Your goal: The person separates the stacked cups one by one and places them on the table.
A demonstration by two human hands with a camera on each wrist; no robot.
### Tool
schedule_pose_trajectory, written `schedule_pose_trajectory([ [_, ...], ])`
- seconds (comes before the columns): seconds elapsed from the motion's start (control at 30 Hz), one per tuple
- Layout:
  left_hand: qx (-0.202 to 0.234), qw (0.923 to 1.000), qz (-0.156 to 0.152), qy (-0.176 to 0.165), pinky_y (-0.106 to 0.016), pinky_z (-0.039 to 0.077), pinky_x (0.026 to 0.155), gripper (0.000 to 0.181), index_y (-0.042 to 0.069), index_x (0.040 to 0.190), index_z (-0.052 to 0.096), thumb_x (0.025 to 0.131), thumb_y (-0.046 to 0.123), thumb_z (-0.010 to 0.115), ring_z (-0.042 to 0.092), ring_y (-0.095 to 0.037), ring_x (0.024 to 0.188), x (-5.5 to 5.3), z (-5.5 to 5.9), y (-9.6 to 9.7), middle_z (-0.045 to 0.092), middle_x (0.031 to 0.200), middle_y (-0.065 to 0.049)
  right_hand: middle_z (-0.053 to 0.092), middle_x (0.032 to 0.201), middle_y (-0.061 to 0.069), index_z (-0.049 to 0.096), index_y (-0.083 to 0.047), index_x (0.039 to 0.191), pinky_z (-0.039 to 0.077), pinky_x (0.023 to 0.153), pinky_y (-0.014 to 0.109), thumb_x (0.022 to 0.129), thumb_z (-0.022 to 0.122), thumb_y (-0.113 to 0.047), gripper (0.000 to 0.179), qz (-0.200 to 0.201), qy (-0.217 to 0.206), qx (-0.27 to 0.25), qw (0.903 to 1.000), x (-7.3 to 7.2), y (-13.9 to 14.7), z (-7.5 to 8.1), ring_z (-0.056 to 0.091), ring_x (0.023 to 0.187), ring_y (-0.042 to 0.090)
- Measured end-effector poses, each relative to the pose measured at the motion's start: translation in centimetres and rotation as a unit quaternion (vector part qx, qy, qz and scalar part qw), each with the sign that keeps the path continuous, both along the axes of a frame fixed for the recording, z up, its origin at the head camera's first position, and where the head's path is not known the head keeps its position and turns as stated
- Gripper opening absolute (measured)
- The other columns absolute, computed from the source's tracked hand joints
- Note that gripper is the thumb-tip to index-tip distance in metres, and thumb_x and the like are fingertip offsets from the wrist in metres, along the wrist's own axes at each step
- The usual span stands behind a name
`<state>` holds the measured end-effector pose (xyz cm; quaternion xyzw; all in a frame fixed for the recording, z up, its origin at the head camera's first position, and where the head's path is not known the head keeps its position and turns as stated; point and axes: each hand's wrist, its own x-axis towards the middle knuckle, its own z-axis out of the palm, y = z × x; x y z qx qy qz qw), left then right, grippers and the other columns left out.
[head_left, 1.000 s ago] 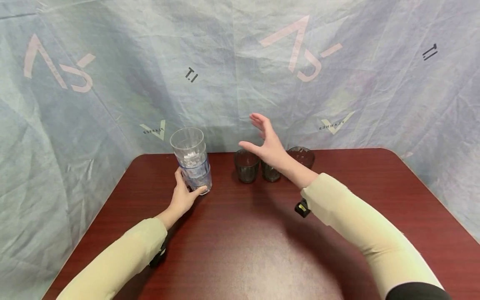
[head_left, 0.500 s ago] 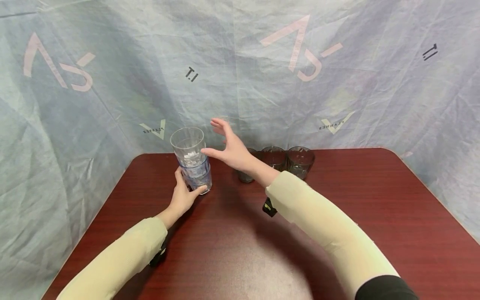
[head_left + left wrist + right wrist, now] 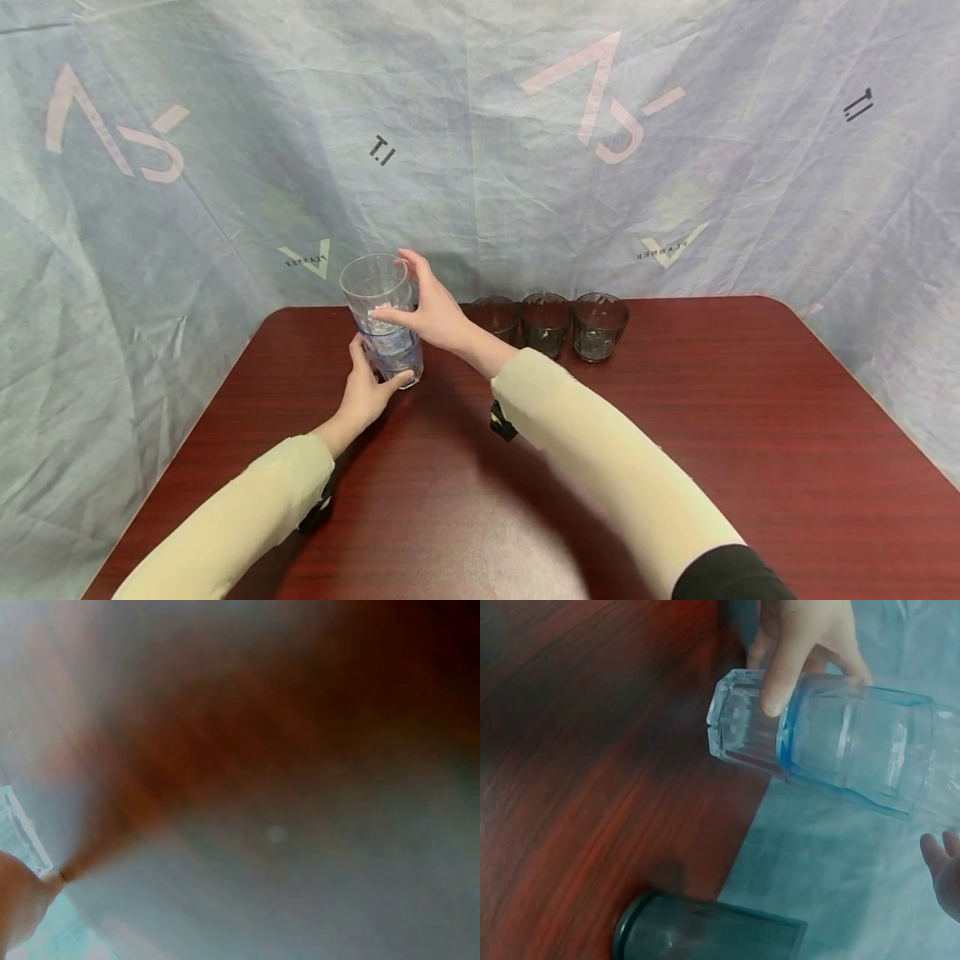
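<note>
A tall stack of nested drinking glasses (image 3: 390, 343), clear and blue-tinted, stands toward the back left in the head view. Low on the stack, my left hand (image 3: 363, 402) grips it, with the thumb across the front. At the top clear glass (image 3: 367, 296), my right hand (image 3: 442, 315) curves loosely around the right side, its thumb overlapping the front and its fingers by the rim. The right wrist view shows right fingertips (image 3: 934, 855) just off the stack's side. There the left thumb (image 3: 784, 682) presses near a blue rim (image 3: 786, 742). The left wrist view is mostly blurred.
Three dark grey glasses (image 3: 600, 329) stand side by side along the back of the reddish-brown wooden table (image 3: 712, 400). The nearest is partly hidden by the right forearm. A pale printed cloth (image 3: 465, 150) hangs behind and beside the table.
My right hand has moved left, from in front of the grey glasses to the top of the stack, uncovering those glasses. The left hand and the stack have stayed put.
</note>
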<state>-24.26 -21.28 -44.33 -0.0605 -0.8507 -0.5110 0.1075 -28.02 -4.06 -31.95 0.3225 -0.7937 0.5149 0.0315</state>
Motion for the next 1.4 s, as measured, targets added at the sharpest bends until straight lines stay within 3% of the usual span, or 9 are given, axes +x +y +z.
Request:
schedule_pose_trajectory([
  [0.3, 0.007, 0.9998, 0.000, -0.017, -0.052, 0.036, 0.103, 0.094, 0.014, 0.147, 0.004, 0.086, 0.009, 0.076, 0.039, -0.036, 0.132, 0.4, 0.5, 0.2, 0.037, 0.142, -0.026, 0.040, 0.149, 0.003, 0.014, -0.014, 0.153, 0.040, 0.100, 0.036, 0.087, 0.075, -0.031, 0.091, -0.009, 0.000, 0.010, 0.9999, -0.4, -0.9, -0.3, 0.035, 0.134, 0.021],
  [0.8, 0.007, 0.9998, -0.003, -0.017, -0.051, 0.035, 0.104, 0.095, 0.014, 0.147, 0.002, 0.086, 0.009, 0.075, 0.038, -0.035, 0.133, 0.5, 0.6, 0.2, 0.035, 0.144, -0.025, 0.042, 0.147, 0.001, 0.021, -0.013, 0.151, 0.042, 0.098, 0.037, 0.087, 0.074, -0.037, 0.086, -0.023, -0.017, 0.011, 0.9995, -0.3, -1.2, -0.4, 0.037, 0.134, 0.019],
  [1.2, 0.009, 0.9999, -0.007, -0.005, -0.052, 0.035, 0.104, 0.094, 0.013, 0.147, 0.003, 0.086, 0.007, 0.075, 0.037, -0.036, 0.133, 0.4, 0.3, 0.2, 0.034, 0.144, -0.026, 0.041, 0.146, 0.000, 0.021, -0.013, 0.151, 0.039, 0.100, 0.035, 0.087, 0.074, -0.036, 0.086, -0.028, -0.003, -0.006, 0.9996, 0.0, -1.4, -1.0, 0.038, 0.132, 0.016],
  [1.4, -0.003, 1.0000, 0.000, -0.008, -0.054, 0.034, 0.105, 0.093, 0.012, 0.146, 0.003, 0.087, 0.011, 0.075, 0.034, -0.038, 0.136, 0.2, 0.1, 0.0, 0.032, 0.145, -0.025, 0.043, 0.145, 0.002, 0.023, -0.012, 0.151, 0.038, 0.103, 0.036, 0.085, 0.076, -0.035, 0.087, -0.027, 0.024, -0.004, 0.9994, 0.2, -1.5, -1.1, 0.039, 0.134, 0.017],
])
